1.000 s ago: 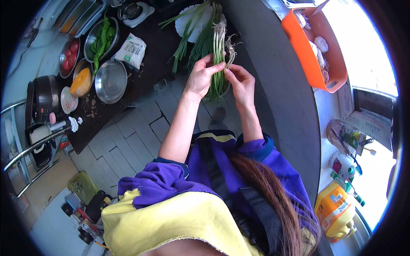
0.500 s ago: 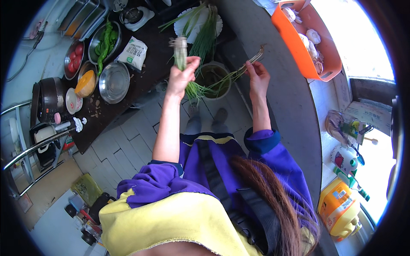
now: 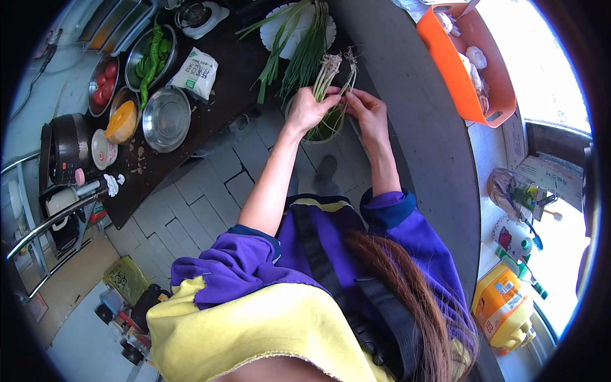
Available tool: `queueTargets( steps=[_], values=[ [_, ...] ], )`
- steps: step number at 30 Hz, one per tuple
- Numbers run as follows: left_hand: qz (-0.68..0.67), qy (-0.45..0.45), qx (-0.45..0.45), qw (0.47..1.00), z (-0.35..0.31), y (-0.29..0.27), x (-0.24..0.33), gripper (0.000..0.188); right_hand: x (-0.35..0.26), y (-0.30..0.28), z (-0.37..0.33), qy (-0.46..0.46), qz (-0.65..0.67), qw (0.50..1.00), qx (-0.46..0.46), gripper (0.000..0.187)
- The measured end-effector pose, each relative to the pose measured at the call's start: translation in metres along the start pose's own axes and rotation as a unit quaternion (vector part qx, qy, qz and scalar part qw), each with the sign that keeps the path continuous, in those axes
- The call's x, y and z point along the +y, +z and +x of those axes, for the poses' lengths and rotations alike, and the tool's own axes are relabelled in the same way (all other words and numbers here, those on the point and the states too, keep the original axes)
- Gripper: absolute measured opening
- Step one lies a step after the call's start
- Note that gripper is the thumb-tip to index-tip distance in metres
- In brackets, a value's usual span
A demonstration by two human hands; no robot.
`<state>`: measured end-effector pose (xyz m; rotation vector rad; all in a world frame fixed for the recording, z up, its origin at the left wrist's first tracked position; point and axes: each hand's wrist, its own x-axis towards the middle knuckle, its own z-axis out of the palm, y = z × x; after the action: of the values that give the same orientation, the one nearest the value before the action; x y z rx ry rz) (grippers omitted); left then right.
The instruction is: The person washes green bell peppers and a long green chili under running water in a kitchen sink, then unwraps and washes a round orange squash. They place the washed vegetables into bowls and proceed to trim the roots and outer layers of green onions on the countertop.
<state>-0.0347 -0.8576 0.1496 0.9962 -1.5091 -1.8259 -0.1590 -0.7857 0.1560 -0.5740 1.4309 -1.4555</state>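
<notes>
My left hand [image 3: 309,113] is closed around a bunch of thin scallions [image 3: 323,79], whose pale stems and stringy roots stick up past the fingers. Right beside it, my right hand [image 3: 370,114] pinches a few thin scallion stems [image 3: 350,76], its fingertips close to the bunch. Green leaf ends hang below the hands, over a pale bucket [image 3: 339,132] that they partly hide. On a white plate [image 3: 280,39] at the table's far end, more long green leaves [image 3: 307,54] lie and droop over the edge.
A dark table [image 3: 168,137] to the left bears a bowl of green peppers [image 3: 153,57], tomatoes [image 3: 105,83], a cut pumpkin [image 3: 122,122], a metal basin [image 3: 167,120] and a white packet [image 3: 194,73]. An orange basket [image 3: 449,70] of garlic stands on the right-hand ledge.
My left hand has moved right and slightly down with its bunch. My right hand has come left, so the stems it pinches now stand upright beside the bunch.
</notes>
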Motion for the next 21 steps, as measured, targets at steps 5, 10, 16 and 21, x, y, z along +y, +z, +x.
queueTargets(
  steps=[5, 10, 16, 21],
  values=[
    [-0.076, -0.075, -0.017, 0.994, 0.000, 0.004, 0.001, 0.020, -0.003, -0.003, 0.002, 0.026, 0.030, 0.999, 0.003, 0.020],
    [-0.238, -0.142, -0.044, 0.960, 0.003, 0.000, 0.002, 0.022, -0.007, -0.005, 0.004, 0.056, 0.076, 0.995, -0.015, 0.021],
    [-0.305, -0.180, -0.060, 0.933, 0.004, -0.005, 0.005, 0.019, -0.009, -0.001, 0.001, 0.064, 0.055, 0.995, -0.060, 0.021],
    [-0.280, -0.143, -0.039, 0.948, 0.005, -0.004, 0.007, 0.021, -0.013, 0.003, 0.003, 0.027, -0.013, 0.999, -0.041, 0.019]
  ],
)
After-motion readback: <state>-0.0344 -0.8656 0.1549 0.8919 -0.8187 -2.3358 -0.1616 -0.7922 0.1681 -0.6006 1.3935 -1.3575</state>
